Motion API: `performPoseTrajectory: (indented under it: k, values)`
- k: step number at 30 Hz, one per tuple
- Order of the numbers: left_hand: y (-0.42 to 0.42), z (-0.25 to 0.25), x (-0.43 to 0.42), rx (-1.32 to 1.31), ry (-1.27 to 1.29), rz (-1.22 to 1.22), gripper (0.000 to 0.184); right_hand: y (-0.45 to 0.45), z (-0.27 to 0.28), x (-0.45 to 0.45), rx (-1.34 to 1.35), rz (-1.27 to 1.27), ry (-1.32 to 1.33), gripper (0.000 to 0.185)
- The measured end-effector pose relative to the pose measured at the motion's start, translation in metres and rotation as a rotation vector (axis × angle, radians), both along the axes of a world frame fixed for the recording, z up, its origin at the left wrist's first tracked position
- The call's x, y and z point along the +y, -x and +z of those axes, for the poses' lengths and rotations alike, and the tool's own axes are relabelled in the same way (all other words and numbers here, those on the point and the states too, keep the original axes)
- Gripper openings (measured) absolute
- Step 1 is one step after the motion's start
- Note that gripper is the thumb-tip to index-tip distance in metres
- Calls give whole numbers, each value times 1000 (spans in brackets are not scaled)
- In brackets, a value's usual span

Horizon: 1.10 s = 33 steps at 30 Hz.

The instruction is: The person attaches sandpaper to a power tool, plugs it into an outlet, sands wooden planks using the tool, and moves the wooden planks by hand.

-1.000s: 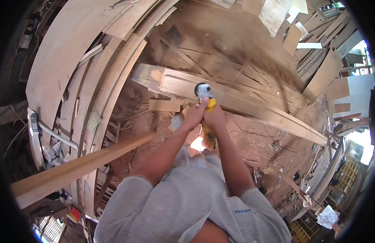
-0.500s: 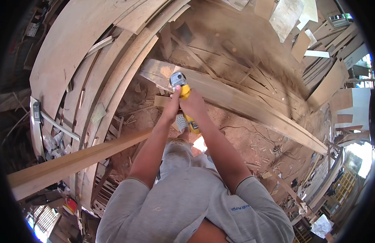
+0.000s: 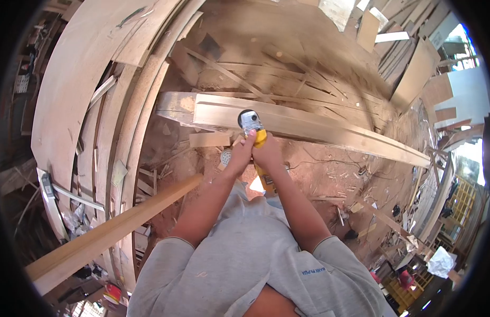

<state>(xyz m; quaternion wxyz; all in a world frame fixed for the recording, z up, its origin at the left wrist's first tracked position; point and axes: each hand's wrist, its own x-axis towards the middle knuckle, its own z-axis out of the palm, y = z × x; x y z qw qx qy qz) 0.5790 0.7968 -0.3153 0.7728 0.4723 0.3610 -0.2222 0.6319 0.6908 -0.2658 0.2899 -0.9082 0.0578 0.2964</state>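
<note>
Both of my hands are wrapped around a yellow angle grinder (image 3: 261,138) with a silver head and a dark disc. My left hand (image 3: 242,154) grips it near the head, thumb up along the side. My right hand (image 3: 269,153) closes around the body just to the right, and the lower body shows beneath it. The grinder's head is over the near side of a long pale wooden beam (image 3: 319,128); whether the disc touches the wood, I cannot tell. The beam lies on a darker timber (image 3: 173,108) whose end sticks out at the left.
Large curved boards (image 3: 81,79) are stacked on the left. Another long wooden beam (image 3: 118,232) slants in from the lower left. A small wood block (image 3: 210,139) lies near my left hand. Wood scraps and a cable (image 3: 321,161) are on the dusty floor, with hazy dust beyond the beam.
The grinder has moved to the right along the beam, away from its left end, with both hands still around it. The whole view has shifted somewhat.
</note>
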Motion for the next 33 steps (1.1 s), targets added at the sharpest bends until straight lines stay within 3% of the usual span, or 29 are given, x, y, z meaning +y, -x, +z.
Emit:
performPoseTrajectory:
  k: [10, 17, 25, 28, 33]
  values:
    - [-29, -3, -131, -67, 57, -228, 71, -4, 10, -138, -5, -237, 40, 58]
    - [-55, 12, -228, -95, 151, -328, 73, -20, 14, -245, 27, -329, -3, 66]
    - [-81, 31, -353, -115, 54, -389, 79, -37, 27, -368, -8, -409, -23, 66]
    - [-95, 25, -396, -108, -5, -489, 85, -44, 34, -407, -59, -449, -37, 55]
    - [-112, 43, -430, -128, 18, -478, 88, -62, 27, -449, -37, -446, -36, 68]
